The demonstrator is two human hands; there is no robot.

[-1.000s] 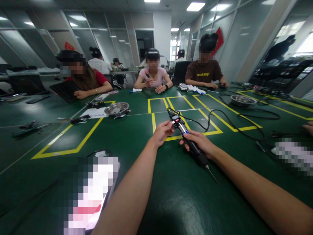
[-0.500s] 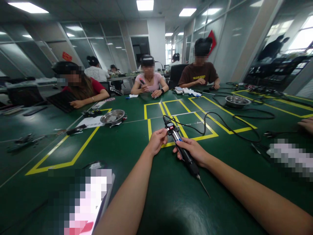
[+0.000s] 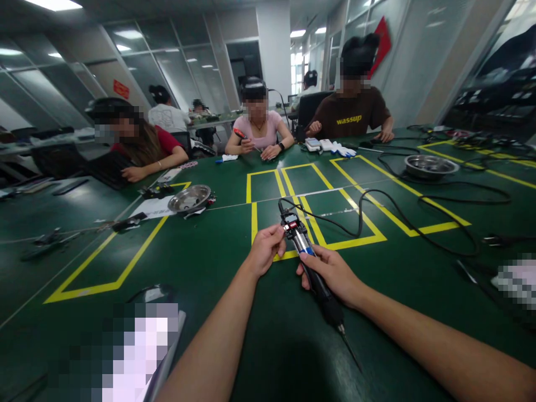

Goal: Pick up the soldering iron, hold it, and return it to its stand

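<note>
Looks, in the head view, across a glossy dark green table (image 3: 226,268) marked with yellow tape rectangles (image 3: 355,244). Faces a room of glass partitions (image 3: 176,70), ceiling lights (image 3: 54,4) and a white column (image 3: 274,56). Has for company a person in red (image 3: 168,139) at the left edge, a person in pink (image 3: 272,125) at the far edge and a person in brown (image 3: 352,106) toward the far right corner.

Shows a steel bowl (image 3: 189,199) toward the left edge, touching a white sheet (image 3: 151,207), with dark patches inside too small to identify. Shows another steel bowl (image 3: 431,166) toward the right edge, with contents impossible to make out.

Grips an electric screwdriver (image 3: 320,290) over the near half of the table with the right hand (image 3: 335,273) wrapped round the barrel; points the bit (image 3: 350,349) toward the near edge. Pinches the opposite end, beside the black cord (image 3: 360,215), with the left hand (image 3: 266,251).
</note>
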